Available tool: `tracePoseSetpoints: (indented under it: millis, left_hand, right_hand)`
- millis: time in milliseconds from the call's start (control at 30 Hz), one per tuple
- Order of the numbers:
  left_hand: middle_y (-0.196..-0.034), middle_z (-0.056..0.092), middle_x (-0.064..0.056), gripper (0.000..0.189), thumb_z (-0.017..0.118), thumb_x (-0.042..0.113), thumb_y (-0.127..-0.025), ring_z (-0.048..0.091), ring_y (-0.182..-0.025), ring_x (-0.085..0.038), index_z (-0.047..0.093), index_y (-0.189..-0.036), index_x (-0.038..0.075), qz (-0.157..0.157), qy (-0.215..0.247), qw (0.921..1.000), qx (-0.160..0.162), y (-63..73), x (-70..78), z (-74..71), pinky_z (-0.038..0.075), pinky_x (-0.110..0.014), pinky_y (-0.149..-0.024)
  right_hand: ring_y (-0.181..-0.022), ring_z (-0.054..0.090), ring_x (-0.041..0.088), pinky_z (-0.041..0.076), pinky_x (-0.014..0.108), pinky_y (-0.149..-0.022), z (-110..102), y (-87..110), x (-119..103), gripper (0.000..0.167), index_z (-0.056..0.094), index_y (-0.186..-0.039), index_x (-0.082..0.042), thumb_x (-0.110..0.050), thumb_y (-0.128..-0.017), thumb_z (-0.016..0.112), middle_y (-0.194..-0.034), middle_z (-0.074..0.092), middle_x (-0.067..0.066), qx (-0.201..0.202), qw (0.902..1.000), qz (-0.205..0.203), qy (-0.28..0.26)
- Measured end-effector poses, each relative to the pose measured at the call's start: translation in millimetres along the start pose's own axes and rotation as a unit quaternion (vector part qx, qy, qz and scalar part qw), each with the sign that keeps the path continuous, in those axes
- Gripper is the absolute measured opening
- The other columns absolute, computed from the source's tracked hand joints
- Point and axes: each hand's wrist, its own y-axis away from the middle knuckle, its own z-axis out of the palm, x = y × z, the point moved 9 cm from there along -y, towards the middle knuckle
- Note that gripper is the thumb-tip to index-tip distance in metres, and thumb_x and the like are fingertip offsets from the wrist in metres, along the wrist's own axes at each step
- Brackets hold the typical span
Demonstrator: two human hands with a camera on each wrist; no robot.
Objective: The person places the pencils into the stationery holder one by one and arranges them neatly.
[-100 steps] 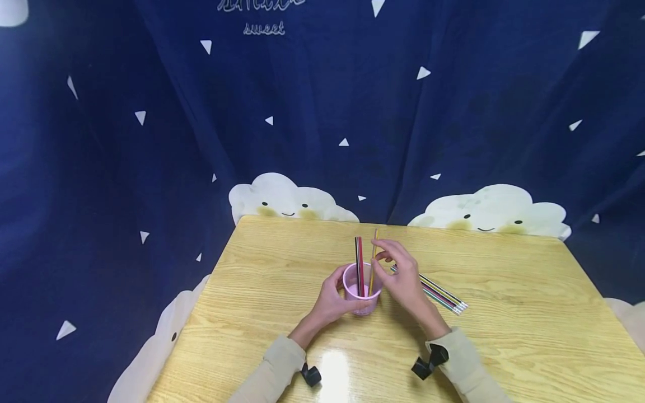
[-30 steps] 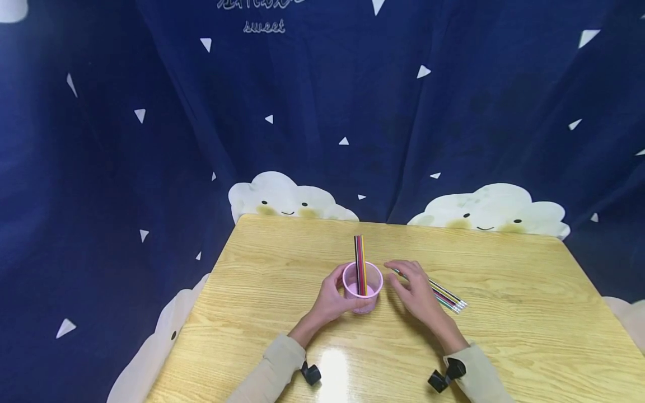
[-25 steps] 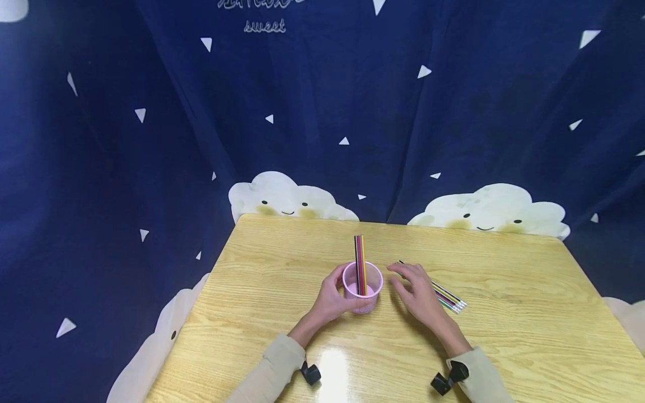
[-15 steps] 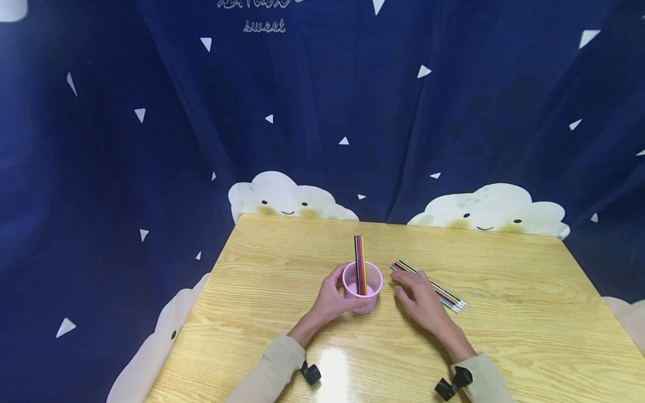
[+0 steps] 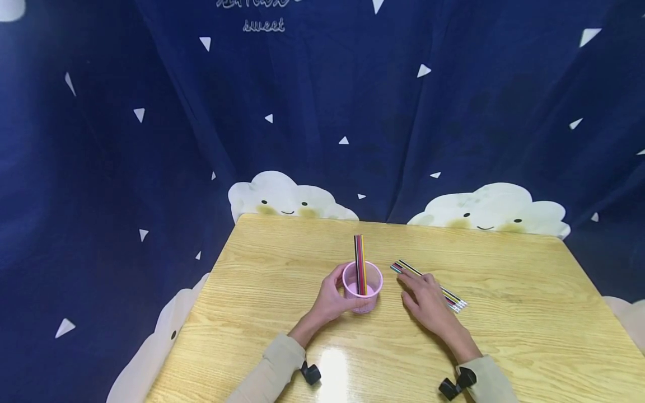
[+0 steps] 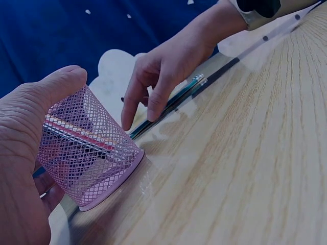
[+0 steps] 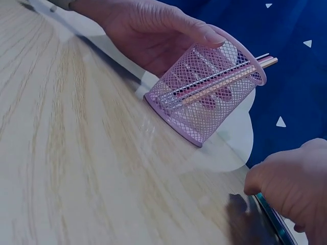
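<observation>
Grasping the pink mesh cup [image 5: 374,277] in the left hand [image 5: 331,300], we hold the right hand [image 5: 428,303] unclasped over loose pencils [image 5: 455,301] on the table [image 5: 509,296] near the cup (contact is unclear); we judge them light, stiff and inclined to roll, best pinched mid-shaft.

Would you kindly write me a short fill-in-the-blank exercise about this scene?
The mesh cup is in the grip of the person's ____ hand.
Among the pencils in the cup, the rightmost in the head view is ____.
In the head view, the loose pencils lie to the ____ of the cup.
The curtain behind the table is dark ____, with white shapes.
Missing words: left; yellow; right; blue.
</observation>
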Motion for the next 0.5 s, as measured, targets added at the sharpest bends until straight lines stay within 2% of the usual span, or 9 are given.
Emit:
tracePoseSetpoints:
  millis: [167, 367, 500]
  left_hand:
    - [-0.132, 0.068, -0.019, 0.09, 0.095, 0.002, -0.065, 0.065, -0.114, -0.044, 0.055, -0.146, 0.003, 0.0, 0.01, 0.9999, 0.006, 0.1, 0.5, -0.3, 0.052, -0.061, -0.101]
    - [-0.131, 0.069, -0.012, 0.089, 0.096, 0.007, -0.067, 0.067, -0.115, -0.033, 0.056, -0.146, 0.008, -0.009, -0.004, 1.0, 0.001, 0.4, -1.7, -0.8, 0.054, -0.049, -0.102]
    - [-0.131, 0.069, -0.009, 0.088, 0.097, 0.012, -0.067, 0.067, -0.114, -0.029, 0.057, -0.146, 0.011, -0.01, -0.012, 0.9999, 0.0, 0.7, -1.4, -0.8, 0.055, -0.044, -0.101]
  right_hand:
    - [-0.096, 0.053, 0.03, 0.042, 0.042, -0.076, 2.6, 1.4, 0.1, 0.041, 0.07, -0.131, -0.002, -0.009, -0.092, 0.071, -0.14, 0.065, 0.02, -0.012, 0.9994, 0.005, 0.033]
    - [-0.1, 0.056, 0.032, 0.043, 0.044, -0.076, 5.6, 1.4, -2.6, 0.039, 0.07, -0.132, -0.002, -0.012, -0.094, 0.07, -0.141, 0.065, 0.017, -0.025, 0.9976, 0.007, 0.064]
    - [-0.099, 0.055, 0.032, 0.042, 0.044, -0.076, 7.0, 1.8, -3.2, 0.037, 0.071, -0.129, -0.002, -0.012, -0.093, 0.07, -0.141, 0.065, 0.016, -0.029, 0.9976, 0.008, 0.063]
